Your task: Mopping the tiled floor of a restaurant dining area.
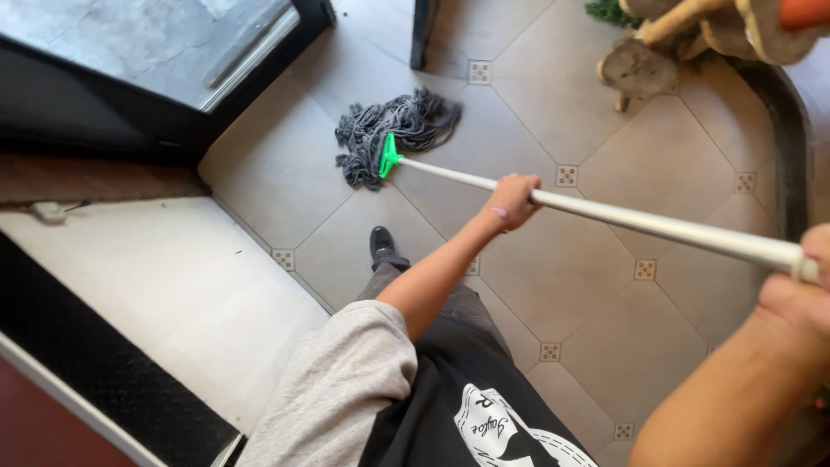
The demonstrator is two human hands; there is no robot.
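A mop with a grey string head (396, 131) and a green clamp (389, 157) lies spread on the beige tiled floor (657, 164). Its long white handle (657, 225) runs from the clamp toward the right edge. My left hand (512, 201) grips the handle near its middle, arm stretched forward. My right hand (804, 277) holds the handle's upper end at the right edge, partly cut off. My black shoe (381, 243) stands on the tiles just below the mop head.
A glass door with a dark frame (259, 86) sits at top left. A white raised ledge (164, 285) with a black strip runs along the left. Wooden furniture legs and log pieces (644, 69) stand top right, by a dark curved border (791, 147).
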